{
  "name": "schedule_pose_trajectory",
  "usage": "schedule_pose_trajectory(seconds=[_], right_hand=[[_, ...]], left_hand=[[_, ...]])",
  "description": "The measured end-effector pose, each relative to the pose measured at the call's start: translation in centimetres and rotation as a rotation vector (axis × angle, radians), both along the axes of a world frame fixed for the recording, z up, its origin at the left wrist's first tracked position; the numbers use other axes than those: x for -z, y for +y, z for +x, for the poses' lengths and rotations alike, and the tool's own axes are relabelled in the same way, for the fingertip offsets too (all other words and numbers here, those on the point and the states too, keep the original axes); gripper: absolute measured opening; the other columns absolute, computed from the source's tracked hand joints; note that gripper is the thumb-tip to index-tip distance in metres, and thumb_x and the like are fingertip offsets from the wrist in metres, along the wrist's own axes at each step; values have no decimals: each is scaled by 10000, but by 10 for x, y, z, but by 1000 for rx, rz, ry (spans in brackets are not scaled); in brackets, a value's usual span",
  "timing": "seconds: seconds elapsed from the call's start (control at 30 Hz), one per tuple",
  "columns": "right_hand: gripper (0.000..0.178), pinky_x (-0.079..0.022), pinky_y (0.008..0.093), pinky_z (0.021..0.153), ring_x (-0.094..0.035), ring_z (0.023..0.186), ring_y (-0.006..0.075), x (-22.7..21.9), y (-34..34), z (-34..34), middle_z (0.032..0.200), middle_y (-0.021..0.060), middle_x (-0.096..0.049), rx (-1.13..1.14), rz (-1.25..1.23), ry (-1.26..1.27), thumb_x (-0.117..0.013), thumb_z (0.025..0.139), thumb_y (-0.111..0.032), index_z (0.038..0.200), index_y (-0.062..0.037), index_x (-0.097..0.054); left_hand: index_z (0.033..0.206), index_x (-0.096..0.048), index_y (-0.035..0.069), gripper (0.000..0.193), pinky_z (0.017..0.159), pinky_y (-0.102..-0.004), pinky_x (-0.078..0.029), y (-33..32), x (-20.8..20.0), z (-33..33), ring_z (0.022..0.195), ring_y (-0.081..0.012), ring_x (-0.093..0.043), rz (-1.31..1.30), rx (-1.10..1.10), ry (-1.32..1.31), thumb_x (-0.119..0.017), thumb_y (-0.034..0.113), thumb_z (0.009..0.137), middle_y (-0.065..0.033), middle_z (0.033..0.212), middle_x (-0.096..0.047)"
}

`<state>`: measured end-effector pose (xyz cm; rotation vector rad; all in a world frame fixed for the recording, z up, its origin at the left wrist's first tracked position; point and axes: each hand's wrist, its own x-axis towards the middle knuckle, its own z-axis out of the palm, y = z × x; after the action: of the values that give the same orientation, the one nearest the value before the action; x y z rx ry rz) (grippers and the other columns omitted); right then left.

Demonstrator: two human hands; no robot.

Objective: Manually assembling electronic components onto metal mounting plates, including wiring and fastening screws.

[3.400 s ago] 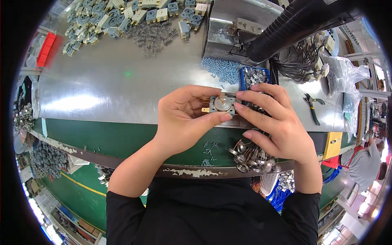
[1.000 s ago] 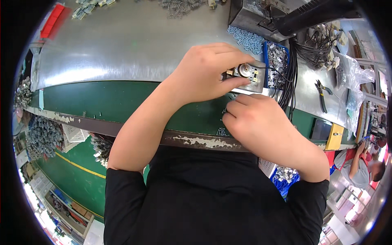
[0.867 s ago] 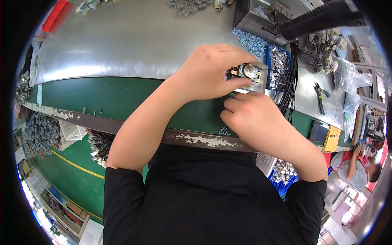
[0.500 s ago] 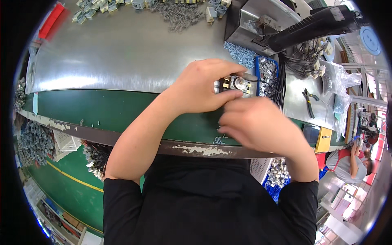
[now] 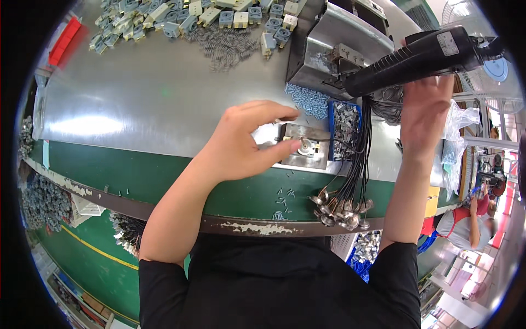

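My left hand is open, thumb and fingers apart, beside a metal fixture block. Its thumb tip touches the edge of a small assembly with a round silver disc seated in that block. A black electric screwdriver lies slantwise across the upper right. Against it from below is my right hand, its fingers mostly hidden behind the tool, so their grip cannot be made out. Beside the fixture stands a blue tray of small metal parts. Black cables with round metal ends hang over the green bench edge.
Blue-grey screws lie by a metal stand. Farther left are springs and grey-and-cream housings. Loose screws dot the green strip. A co-worker is at far right.
My right hand has gone from beside the fixture up and right to the screwdriver. My left fingers have spread away from the assembly. The cables' metal ends are now uncovered, and the view has shifted.
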<state>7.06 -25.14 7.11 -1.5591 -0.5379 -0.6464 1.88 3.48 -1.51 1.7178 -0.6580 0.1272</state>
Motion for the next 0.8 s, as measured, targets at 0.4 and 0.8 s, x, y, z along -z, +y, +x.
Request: schedule_pose_trajectory(seconds=[0.4, 0.8], right_hand=[[1107, -447, 401, 781, -535, 827, 196, -38, 19, 4, 974, 63, -525, -492, 161, 470, -443, 944, -870, 1622, -12, -270], [1160, -424, 347, 676, -522, 738, 167, -31, -2, 40, 937, 69, -530, -732, 62, 114, -430, 917, -908, 1590, 30, -321]], left_hand=[[1197, -745, 51, 530, 879, -402, -589, -12, -3, 2, 1008, -310, -736, 154, 61, -75, -935, 225, 733, -106, 1080, -770], [1260, -724, 33, 601, 853, -375, -584, 20, -20, 18, 958, -282, -734, 103, -80, -44, -791, 97, 666, -125, 1122, -759]])
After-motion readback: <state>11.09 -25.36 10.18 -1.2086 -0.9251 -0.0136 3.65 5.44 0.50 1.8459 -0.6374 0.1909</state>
